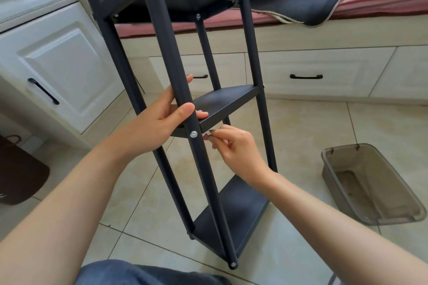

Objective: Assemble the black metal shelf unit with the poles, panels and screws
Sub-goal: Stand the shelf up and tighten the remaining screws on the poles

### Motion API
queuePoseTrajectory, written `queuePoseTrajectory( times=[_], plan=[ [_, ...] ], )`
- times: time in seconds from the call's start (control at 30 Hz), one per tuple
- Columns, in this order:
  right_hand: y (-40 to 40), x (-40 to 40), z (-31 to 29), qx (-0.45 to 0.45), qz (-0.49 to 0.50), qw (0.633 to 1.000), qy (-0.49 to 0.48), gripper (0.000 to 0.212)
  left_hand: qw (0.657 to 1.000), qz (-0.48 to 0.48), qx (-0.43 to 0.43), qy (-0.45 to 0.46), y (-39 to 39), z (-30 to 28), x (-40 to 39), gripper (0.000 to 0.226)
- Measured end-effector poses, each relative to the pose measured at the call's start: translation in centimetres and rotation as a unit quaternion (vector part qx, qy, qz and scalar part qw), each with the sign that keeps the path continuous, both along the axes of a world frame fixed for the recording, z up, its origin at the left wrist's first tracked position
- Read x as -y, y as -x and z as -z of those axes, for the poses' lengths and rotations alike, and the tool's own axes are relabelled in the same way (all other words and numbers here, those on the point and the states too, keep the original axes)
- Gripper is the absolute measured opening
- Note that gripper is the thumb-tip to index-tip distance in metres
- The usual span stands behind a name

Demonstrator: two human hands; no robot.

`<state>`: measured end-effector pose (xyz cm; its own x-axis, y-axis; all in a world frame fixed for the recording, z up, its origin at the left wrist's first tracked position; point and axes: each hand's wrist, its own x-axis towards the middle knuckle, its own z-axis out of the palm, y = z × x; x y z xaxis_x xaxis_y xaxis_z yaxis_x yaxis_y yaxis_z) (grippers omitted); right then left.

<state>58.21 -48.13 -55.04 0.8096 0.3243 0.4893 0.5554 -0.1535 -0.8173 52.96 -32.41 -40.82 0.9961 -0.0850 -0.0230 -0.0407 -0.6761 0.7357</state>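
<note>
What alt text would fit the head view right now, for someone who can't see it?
A person's left hand grips the front pole of a black three-tier shelf unit standing on the tiled floor, while the right hand pinches something small beside the middle panel, near a screw.

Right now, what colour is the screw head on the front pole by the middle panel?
Silver screw head, head view.

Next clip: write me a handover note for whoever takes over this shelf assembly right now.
Left hand grips the front pole just above the middle panel.
Right hand pinches something small, too hidden to name, under that panel's front corner.
Shelf unit stands on the floor with three panels on four poles; screws show at top, middle and bottom of the front pole.
Left: probably finish the middle corner, then check the other joints.
</note>
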Motion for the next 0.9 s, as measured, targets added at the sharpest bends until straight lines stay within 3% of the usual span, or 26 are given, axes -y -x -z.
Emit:
queuePoseTrajectory(
  times=[0.9],
  plan=[
    [-0.8,-3.2,1.0,0.146,0.106,0.984,-0.005,0.006,1.0,0.01,0.015,0.006,-1.3,0.7,0.1,0.067]
  ],
)
